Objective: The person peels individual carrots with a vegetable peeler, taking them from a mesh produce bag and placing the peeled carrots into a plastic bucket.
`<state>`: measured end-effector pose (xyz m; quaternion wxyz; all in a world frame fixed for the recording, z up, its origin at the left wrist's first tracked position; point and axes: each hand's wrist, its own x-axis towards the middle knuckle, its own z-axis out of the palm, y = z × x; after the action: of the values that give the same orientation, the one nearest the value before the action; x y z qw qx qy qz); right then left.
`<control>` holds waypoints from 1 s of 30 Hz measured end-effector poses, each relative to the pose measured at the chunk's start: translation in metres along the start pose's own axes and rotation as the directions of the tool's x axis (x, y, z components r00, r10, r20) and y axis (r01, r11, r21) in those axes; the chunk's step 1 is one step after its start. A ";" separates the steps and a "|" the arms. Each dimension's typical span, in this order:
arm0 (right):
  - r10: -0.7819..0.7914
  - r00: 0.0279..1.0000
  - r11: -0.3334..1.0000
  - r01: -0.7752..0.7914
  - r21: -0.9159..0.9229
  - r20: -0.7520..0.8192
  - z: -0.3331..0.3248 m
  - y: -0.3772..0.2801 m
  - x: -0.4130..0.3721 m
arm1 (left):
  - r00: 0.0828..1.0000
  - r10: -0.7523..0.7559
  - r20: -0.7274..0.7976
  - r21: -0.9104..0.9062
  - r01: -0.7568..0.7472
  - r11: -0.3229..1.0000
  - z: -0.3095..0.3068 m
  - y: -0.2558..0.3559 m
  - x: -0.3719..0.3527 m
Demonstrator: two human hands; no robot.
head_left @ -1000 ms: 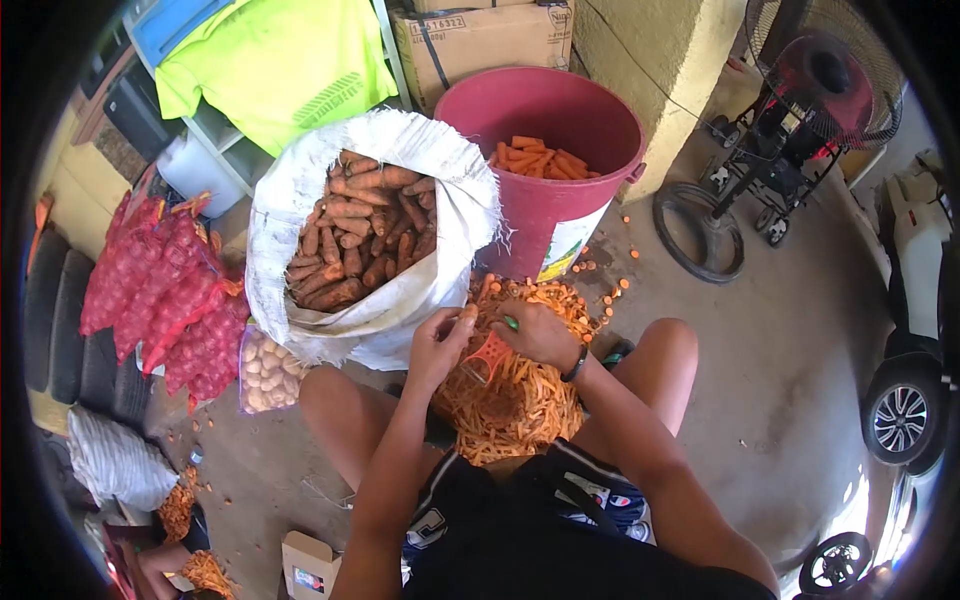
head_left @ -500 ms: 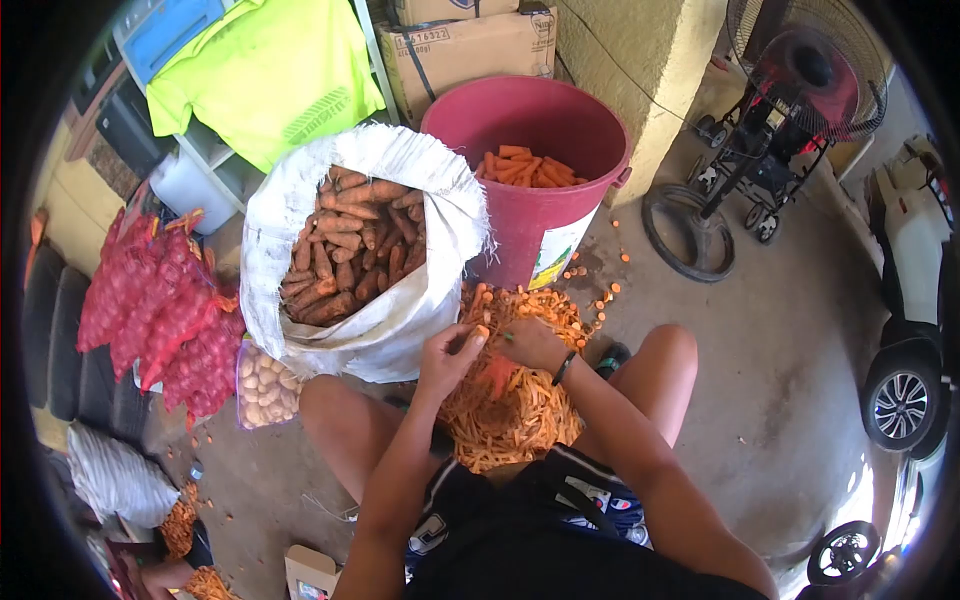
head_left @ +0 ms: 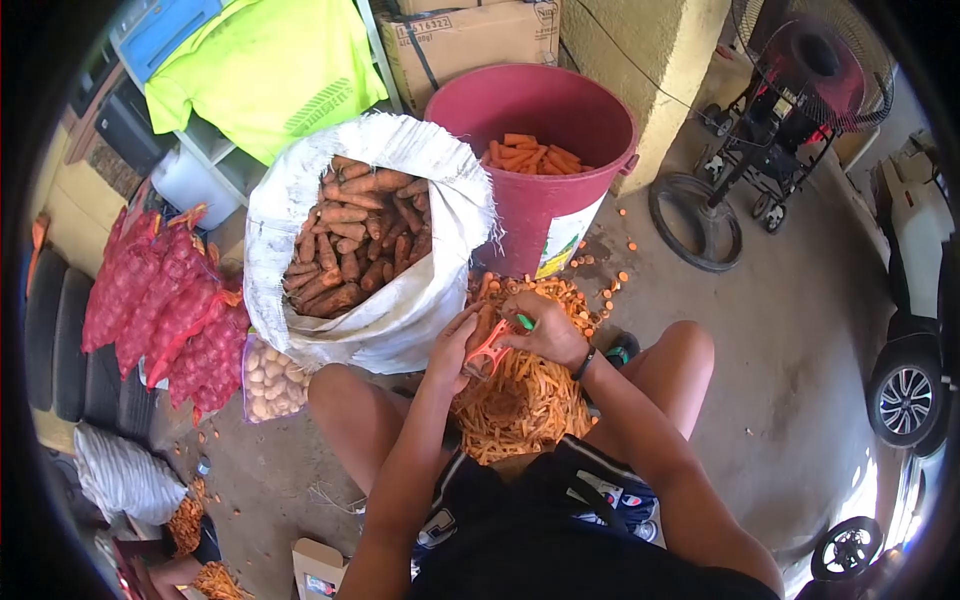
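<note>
My left hand [head_left: 455, 347] is wrapped around an unwashed carrot [head_left: 484, 322], which points up and away from me. In my right hand [head_left: 550, 330] is an orange peeler [head_left: 486, 354] with a green part showing at the fingers; its head lies against the lower part of the carrot. Beneath both hands, a large heap of carrot peelings [head_left: 525, 405] fills the space between my knees. A white woven sack [head_left: 385, 335] of unpeeled carrots [head_left: 350, 235] stands just beyond my left hand. Behind the heap is a maroon bin [head_left: 500, 235] with peeled carrots [head_left: 530, 155] inside.
Red mesh bags of onions [head_left: 165, 310] and a bag of potatoes [head_left: 272, 380] sit left of the sack. Carrot ends [head_left: 606, 295] litter the floor by the bin. A fan [head_left: 815, 65] stands back right. Lower left, another person's leg [head_left: 170, 575] shows near more peelings.
The peeler, blurred below my right hand before, now rests on the carrot. My right hand has shifted slightly right and up, and more of the carrot shows in my left hand.
</note>
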<state>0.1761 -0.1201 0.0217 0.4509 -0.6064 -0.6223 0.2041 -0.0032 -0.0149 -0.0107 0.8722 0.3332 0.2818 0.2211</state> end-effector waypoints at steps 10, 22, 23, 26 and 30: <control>0.101 0.920 0.974 -0.169 -0.152 -0.379 -0.047 0.046 0.014 | 0.994 -0.103 0.028 0.146 0.098 0.984 0.000 0.015 -0.009; 0.084 0.950 0.988 -0.119 -0.103 -0.300 -0.027 0.039 0.013 | 0.995 -0.101 -0.003 0.150 0.100 0.984 -0.003 0.013 -0.006; 0.130 0.937 0.983 -0.166 -0.085 -0.325 -0.029 0.045 0.013 | 0.994 -0.107 0.010 0.130 0.105 0.986 -0.009 0.012 -0.005; 0.099 0.973 0.995 -0.101 0.001 -0.210 -0.019 0.020 0.008 | 0.995 -0.101 0.028 0.059 0.099 0.993 -0.013 0.010 0.006; -0.077 0.991 0.993 0.067 -0.095 -0.110 0.003 0.000 0.005 | 0.997 -0.079 0.010 0.009 0.079 0.997 -0.007 0.007 0.005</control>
<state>0.1747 -0.1150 0.0220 0.4646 -0.6139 -0.6259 0.1245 -0.0054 -0.0041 -0.0118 0.8801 0.3267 0.2914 0.1836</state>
